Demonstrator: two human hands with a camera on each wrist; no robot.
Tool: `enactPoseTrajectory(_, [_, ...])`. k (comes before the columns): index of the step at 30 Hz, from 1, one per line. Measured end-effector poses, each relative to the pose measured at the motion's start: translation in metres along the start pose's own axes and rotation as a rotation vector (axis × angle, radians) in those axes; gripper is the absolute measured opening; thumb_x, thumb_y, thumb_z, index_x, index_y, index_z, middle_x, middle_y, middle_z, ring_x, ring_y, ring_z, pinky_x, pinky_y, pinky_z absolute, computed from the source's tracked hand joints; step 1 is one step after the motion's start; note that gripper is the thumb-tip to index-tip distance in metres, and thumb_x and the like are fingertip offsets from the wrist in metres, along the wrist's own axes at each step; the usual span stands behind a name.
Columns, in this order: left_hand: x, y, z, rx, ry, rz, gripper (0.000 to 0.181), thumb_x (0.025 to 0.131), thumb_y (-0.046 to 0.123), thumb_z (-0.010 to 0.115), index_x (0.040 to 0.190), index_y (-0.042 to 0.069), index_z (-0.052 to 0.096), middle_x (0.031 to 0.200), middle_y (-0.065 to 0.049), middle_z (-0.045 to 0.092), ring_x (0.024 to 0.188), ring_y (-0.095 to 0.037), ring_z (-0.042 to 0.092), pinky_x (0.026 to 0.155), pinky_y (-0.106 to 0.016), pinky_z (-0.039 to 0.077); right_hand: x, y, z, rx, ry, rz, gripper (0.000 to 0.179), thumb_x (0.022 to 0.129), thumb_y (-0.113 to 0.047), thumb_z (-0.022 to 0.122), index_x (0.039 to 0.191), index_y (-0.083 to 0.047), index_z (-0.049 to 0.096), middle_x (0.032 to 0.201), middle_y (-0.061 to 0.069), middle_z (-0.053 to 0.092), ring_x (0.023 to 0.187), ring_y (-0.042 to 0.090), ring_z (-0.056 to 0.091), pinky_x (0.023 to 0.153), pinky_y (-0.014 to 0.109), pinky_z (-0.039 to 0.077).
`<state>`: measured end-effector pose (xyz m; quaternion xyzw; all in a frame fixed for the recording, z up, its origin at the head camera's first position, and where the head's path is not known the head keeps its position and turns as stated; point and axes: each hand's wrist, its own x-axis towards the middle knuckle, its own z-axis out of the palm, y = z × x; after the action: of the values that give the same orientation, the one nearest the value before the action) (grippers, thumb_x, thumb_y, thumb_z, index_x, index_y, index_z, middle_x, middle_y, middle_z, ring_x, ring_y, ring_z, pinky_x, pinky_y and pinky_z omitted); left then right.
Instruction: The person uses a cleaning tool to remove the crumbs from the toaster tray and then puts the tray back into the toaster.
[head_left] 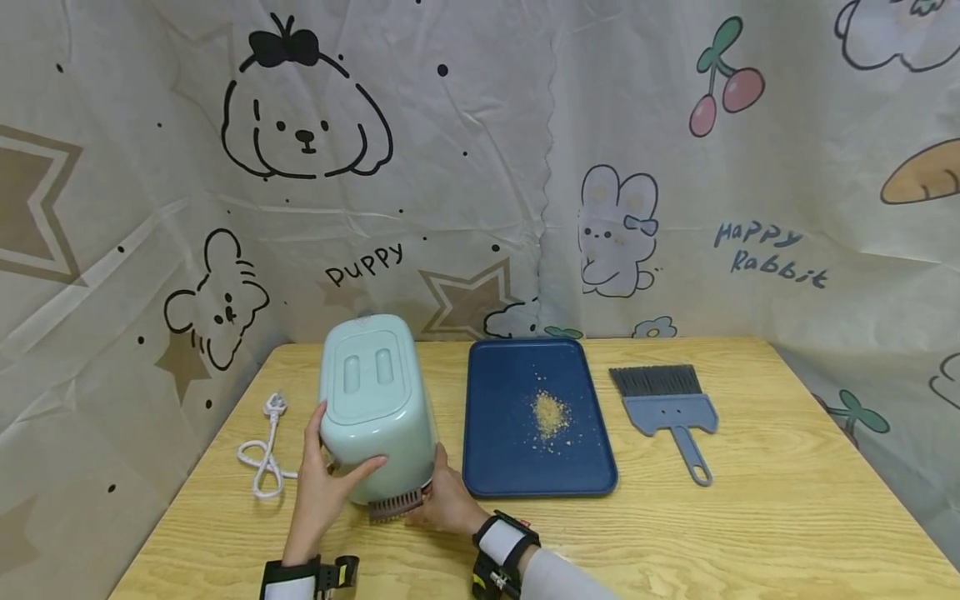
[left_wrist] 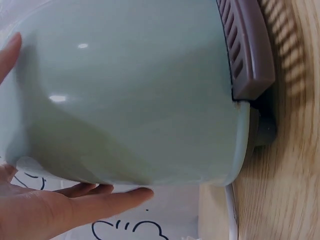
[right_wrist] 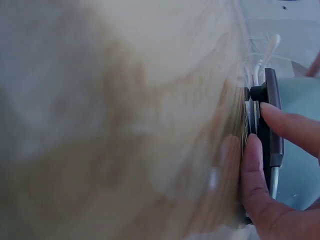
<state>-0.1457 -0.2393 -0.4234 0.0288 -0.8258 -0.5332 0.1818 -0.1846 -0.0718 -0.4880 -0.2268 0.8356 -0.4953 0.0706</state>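
Observation:
A mint-green toaster (head_left: 371, 400) with a lid over its top stands on the table's left part. The left hand (head_left: 322, 483) holds its near left corner, thumb across the front face and fingers along the left side. At the toaster's lower right, the right hand (head_left: 448, 502) grips the base. In the right wrist view one finger lies on the edge of a brown strip (right_wrist: 273, 117) and another reaches beneath, close to the tabletop. A brown slotted piece (left_wrist: 245, 50) juts from the toaster's lower front. What the right fingertips touch underneath is hidden.
A navy tray (head_left: 495, 433) with a small heap of crumbs (head_left: 550, 415) lies right of the toaster. Beyond it is a grey-blue brush (head_left: 670, 411). A white cord with a plug (head_left: 275, 406) coils at left. Printed cloth (head_left: 465, 150) hangs behind the wooden table (head_left: 765, 500).

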Motion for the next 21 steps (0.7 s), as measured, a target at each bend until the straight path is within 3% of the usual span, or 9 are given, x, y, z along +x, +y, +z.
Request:
enactPoseTrajectory(5, [0.0, 0.0002, 0.0016, 0.007, 0.01, -0.003, 0.104, 0.068, 0.011, 0.077, 0.143, 0.016, 0.006, 0.142, -0.021, 0.018, 0.126, -0.04, 0.022, 0.094, -0.064, 0.029, 0.0013, -0.0032, -0.0002, -0.064, -0.007, 0.028, 0.1, 0.058, -0.003, 0.082, 0.132, 0.013, 0.017, 0.109, 0.023, 0.047, 0.09, 0.027, 0.052, 0.075, 0.032, 0.049])
enactPoseTrajectory(11, [0.0006, 0.001, 0.0013, 0.003, 0.014, -0.013, 0.103, 0.068, 0.009, 0.077, 0.142, 0.014, 0.006, 0.14, -0.022, 0.019, 0.126, -0.04, 0.023, 0.095, -0.064, 0.027, 0.0036, -0.0054, -0.0012, -0.137, 0.002, 0.019, 0.109, 0.055, -0.007, 0.084, 0.134, 0.014, 0.012, 0.121, 0.03, 0.035, 0.105, 0.038, 0.045, 0.088, 0.042, 0.045])
enactPoseTrajectory(15, [0.001, 0.0016, 0.0007, 0.009, 0.008, -0.033, 0.104, 0.068, 0.013, 0.077, 0.143, 0.016, 0.005, 0.141, -0.022, 0.019, 0.125, -0.041, 0.023, 0.093, -0.064, 0.03, 0.0071, -0.003, -0.0014, -0.11, -0.009, -0.006, 0.115, 0.052, -0.006, 0.085, 0.135, 0.014, 0.007, 0.13, 0.03, 0.033, 0.117, 0.038, 0.039, 0.097, 0.042, 0.038])
enactPoseTrajectory(21, [0.0012, 0.0008, 0.0001, 0.01, 0.015, -0.019, 0.103, 0.068, 0.012, 0.077, 0.142, 0.015, 0.007, 0.14, -0.023, 0.021, 0.125, -0.042, 0.025, 0.093, -0.063, 0.031, 0.0102, 0.0003, 0.0007, -0.083, 0.011, -0.021, 0.108, 0.05, -0.007, 0.086, 0.133, 0.006, 0.017, 0.123, 0.022, 0.039, 0.112, 0.033, 0.042, 0.094, 0.04, 0.041])
